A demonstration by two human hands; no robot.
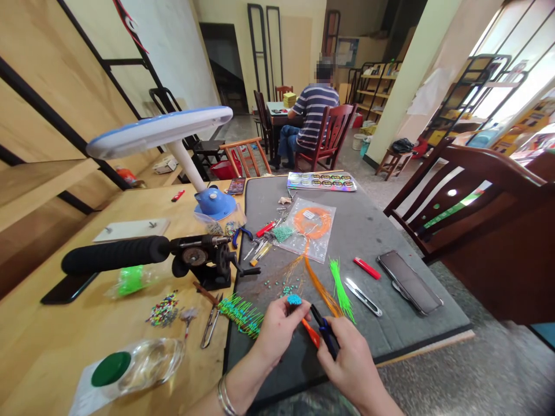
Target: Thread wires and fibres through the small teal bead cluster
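My left hand (pixel 280 332) pinches a small teal beaded piece (pixel 293 299) between thumb and fingers, above the grey work mat (pixel 381 242). My right hand (pixel 349 367) grips a slim black-and-blue tool (pixel 326 332), its tip close to the beaded piece. An orange-handled implement (pixel 310 332) lies between my hands, partly hidden by them. Just beyond them lie a bundle of orange fibres (pixel 321 289) and a bundle of bright green fibres (pixel 340 289). Loose teal beads (pixel 281 287) are scattered on the mat. A strip of green-and-orange strands (pixel 241 315) lies near my left hand.
Thread snips (pixel 363 297), a red lighter (pixel 366 267) and a phone (pixel 410 282) lie on the mat. A clear bag of orange cord (pixel 309 228) and a bench vise (pixel 203 260) sit beyond. A seated person (pixel 313 112) works at a far table.
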